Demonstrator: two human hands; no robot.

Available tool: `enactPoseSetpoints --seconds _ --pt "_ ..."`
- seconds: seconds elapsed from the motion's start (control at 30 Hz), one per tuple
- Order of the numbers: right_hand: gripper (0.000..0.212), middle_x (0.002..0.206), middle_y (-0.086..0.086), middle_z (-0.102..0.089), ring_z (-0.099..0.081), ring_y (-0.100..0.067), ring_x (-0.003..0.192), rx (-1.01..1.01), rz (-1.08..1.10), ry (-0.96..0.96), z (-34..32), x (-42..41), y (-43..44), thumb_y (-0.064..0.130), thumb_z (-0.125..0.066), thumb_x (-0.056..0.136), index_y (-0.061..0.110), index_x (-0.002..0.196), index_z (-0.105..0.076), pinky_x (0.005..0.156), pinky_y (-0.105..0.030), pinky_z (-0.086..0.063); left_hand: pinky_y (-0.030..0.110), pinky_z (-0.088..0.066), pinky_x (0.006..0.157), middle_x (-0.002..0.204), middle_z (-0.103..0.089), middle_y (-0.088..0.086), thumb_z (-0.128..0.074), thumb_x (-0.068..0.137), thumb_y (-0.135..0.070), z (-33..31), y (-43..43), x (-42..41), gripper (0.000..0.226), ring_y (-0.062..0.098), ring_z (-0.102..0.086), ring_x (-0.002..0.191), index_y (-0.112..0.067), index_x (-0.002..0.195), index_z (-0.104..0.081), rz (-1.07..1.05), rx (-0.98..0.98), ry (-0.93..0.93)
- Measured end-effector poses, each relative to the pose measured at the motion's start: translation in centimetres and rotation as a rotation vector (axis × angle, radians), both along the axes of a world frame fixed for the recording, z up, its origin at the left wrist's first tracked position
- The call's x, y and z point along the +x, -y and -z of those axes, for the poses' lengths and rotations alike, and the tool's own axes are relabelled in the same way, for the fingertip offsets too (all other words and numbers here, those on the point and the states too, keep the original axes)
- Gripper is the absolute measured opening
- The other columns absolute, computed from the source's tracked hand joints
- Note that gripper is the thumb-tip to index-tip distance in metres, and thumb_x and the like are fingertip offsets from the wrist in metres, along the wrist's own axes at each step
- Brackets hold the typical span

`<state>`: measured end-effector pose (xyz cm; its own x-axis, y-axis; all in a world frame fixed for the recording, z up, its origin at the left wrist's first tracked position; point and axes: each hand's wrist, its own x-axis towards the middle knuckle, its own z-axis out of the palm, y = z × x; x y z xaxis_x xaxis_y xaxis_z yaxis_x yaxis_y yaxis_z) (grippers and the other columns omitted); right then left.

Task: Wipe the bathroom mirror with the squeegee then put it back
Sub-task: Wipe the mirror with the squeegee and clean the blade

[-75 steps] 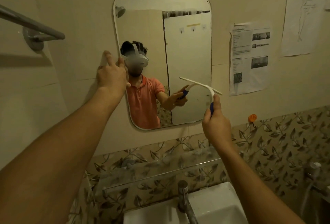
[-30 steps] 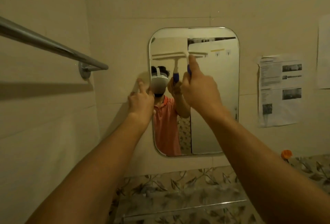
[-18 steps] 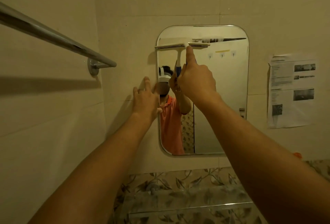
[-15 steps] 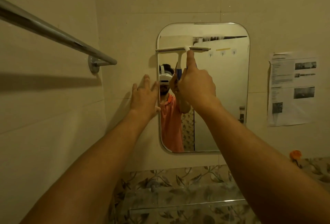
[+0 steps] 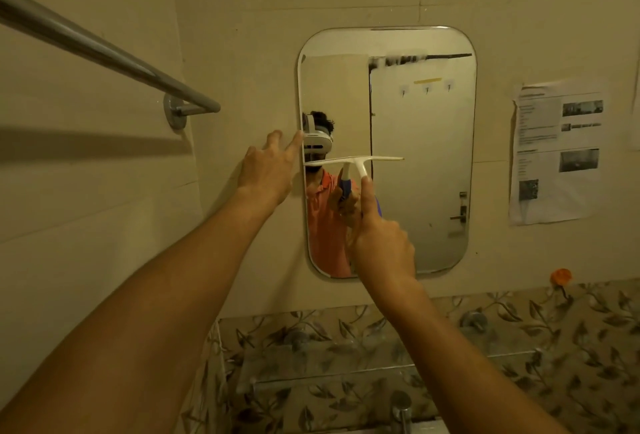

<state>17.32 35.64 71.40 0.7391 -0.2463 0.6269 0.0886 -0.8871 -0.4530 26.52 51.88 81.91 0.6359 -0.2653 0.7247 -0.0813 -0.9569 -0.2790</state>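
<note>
Squeegee (image 5: 356, 160) blade lies level across the mirror (image 5: 422, 156) at mid-frame, gripped by the right hand (image 5: 381, 246); the left hand (image 5: 266, 170), fingers spread, touches the mirror's left edge.

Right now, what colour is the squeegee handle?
Blue; the squeegee is otherwise white. Head view shows the handle, mostly hidden by the right hand.

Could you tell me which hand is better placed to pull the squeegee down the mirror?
Right. The right hand grips the squeegee, its blade across the mirror at mid-height; the left hand only rests open by the mirror's left edge.
</note>
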Motion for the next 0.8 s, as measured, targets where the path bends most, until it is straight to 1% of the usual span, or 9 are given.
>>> enactPoseSetpoints --seconds 0.07,0.23,0.3,0.37,0.4,0.47,0.6,0.7,0.8 --pt "0.091 0.081 -0.008 -0.056 -0.059 -0.024 0.066 -0.002 0.005 -0.03 1.2 -0.4 0.0 0.029 -0.048 0.104 0.04 0.156 0.026 0.061 -0.04 -0.055 0.04 -0.05 0.089 0.155 -0.025 0.02 -0.059 0.093 -0.008 -0.2 0.6 -0.4 0.088 0.035 -0.057 0.108 -0.03 0.161 -0.008 -0.03 0.036 -0.011" --pt "0.097 0.069 0.0 -0.05 -0.052 -0.017 0.056 -0.022 0.017 -0.039 5.6 -0.6 -0.6 0.015 -0.049 0.101 0.043 0.154 0.028 0.057 -0.039 -0.057 0.047 -0.046 0.102 0.154 -0.019 0.023 -0.065 0.089 -0.01 0.3 1.8 -0.2 0.095 0.035 -0.058 0.102 -0.03 0.161 -0.006 -0.1 0.043 -0.064" --pt "0.096 0.068 0.0 -0.048 -0.05 -0.015 0.055 -0.037 0.016 -0.063 7.4 -0.9 -0.7 0.014 -0.046 0.102 0.042 0.153 0.031 0.051 -0.035 -0.051 0.048 -0.046 0.103 0.152 -0.021 0.025 -0.068 0.088 -0.013 0.3 1.8 0.4 0.097 0.034 -0.059 0.1 -0.03 0.161 -0.006 -0.112 0.052 -0.059" --pt "0.095 0.067 0.001 -0.046 -0.047 -0.013 0.053 -0.053 0.025 -0.091 9.2 -1.4 -0.8 0.015 -0.044 0.102 0.039 0.152 0.033 0.046 -0.029 -0.04 0.049 -0.045 0.104 0.15 -0.023 0.025 -0.07 0.087 -0.016 0.3 1.8 0.9 0.099 0.033 -0.06 0.099 -0.03 0.161 -0.006 -0.123 0.069 -0.054" --pt "0.095 0.067 0.002 -0.048 -0.048 -0.013 0.053 -0.055 0.023 -0.102 10.1 -1.7 -0.9 0.015 -0.043 0.102 0.039 0.152 0.035 0.046 -0.029 -0.041 0.05 -0.043 0.105 0.149 -0.024 0.025 -0.071 0.086 -0.016 0.2 1.7 1.0 0.1 0.032 -0.06 0.098 -0.03 0.161 -0.005 -0.124 0.075 -0.055" --pt "0.096 0.069 0.002 -0.053 -0.052 -0.015 0.055 -0.049 0.027 -0.146 12.1 -2.1 -0.9 0.015 -0.043 0.102 0.039 0.15 0.037 0.051 -0.032 -0.048 0.051 -0.042 0.106 0.148 -0.024 0.025 -0.072 0.085 -0.016 0.2 1.6 1.4 0.102 0.032 -0.061 0.097 -0.031 0.161 -0.005 -0.119 0.077 -0.06" --pt "0.089 0.077 0.003 -0.057 -0.047 -0.011 0.056 -0.003 0.016 -0.277 15.6 -3.1 -0.5 0.019 -0.038 0.105 0.039 0.151 0.036 0.051 -0.026 -0.041 0.051 -0.042 0.106 0.149 -0.023 0.026 -0.072 0.084 -0.016 0.4 1.8 1.2 0.103 0.032 -0.061 0.098 -0.029 0.161 -0.005 -0.123 0.08 -0.067" --pt "0.084 0.082 0.002 -0.062 -0.052 -0.012 0.061 0.078 -0.009 -0.388 17.9 -3.7 0.5 0.023 -0.037 0.105 0.041 0.155 0.028 0.051 -0.024 -0.041 0.05 -0.042 0.107 0.15 -0.021 0.026 -0.07 0.086 -0.013 0.3 1.9 0.7 0.1 0.033 -0.061 0.1 -0.028 0.161 -0.005 -0.12 0.069 -0.077" --pt "0.079 0.078 0.005 -0.063 -0.062 -0.013 0.068 0.136 -0.047 -0.395 18.5 -4.6 1.4 0.033 -0.037 0.106 0.044 0.154 0.025 0.063 -0.028 -0.055 0.048 -0.044 0.105 0.153 -0.02 0.025 -0.068 0.088 -0.01 0.1 1.6 0.4 0.098 0.037 -0.059 0.105 -0.031 0.161 -0.005 -0.105 0.061 -0.086"
